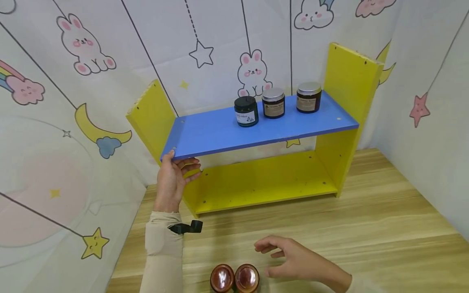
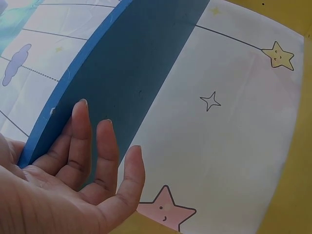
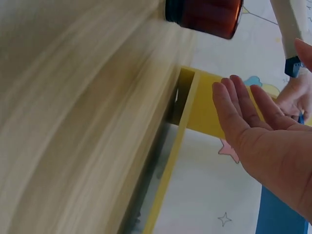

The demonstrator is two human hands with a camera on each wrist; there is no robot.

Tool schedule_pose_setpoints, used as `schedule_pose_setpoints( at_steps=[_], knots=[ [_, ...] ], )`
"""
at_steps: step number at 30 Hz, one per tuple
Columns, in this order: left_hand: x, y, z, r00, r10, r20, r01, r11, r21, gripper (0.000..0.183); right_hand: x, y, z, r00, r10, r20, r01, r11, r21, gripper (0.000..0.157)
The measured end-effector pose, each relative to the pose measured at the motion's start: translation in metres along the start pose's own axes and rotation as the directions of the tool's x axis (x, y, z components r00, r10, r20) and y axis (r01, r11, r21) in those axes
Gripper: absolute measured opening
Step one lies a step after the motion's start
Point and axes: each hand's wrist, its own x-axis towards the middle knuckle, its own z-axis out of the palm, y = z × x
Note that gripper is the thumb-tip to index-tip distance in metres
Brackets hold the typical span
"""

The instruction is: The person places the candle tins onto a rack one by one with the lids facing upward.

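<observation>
My left hand (image 1: 172,179) grips the front left corner of the blue shelf board (image 1: 209,134), thumb on top and fingers underneath. In the left wrist view, those fingers (image 2: 107,146) lie loosely bent below the board. Along the board's right half stand a dark jar with a black lid (image 1: 246,112), and two brown jars (image 1: 273,103) (image 1: 309,97) with silver lids. My right hand (image 1: 296,260) is held over the table with fingers spread and nothing in it. Just left of it, two amber jars (image 1: 222,278) (image 1: 247,278) stand side by side, apart from the hand.
The blue board runs between yellow side panels (image 1: 351,81) of a shelf unit. Below it lies a yellow bottom board (image 1: 256,179). The unit stands on a wood-grain table (image 1: 384,219) before a cloth backdrop (image 1: 220,24) printed with rabbits and stars.
</observation>
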Motion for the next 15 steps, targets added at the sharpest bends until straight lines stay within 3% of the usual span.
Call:
schedule_pose_setpoints(
  at_steps=[15],
  knots=[
    [-0.001,0.001,0.0,1.0,-0.005,-0.003,0.005,1.0,0.007,0.049,-0.002,0.009,0.026,0.994,0.064,0.083,-0.075,0.988,0.134,0.052]
  ],
)
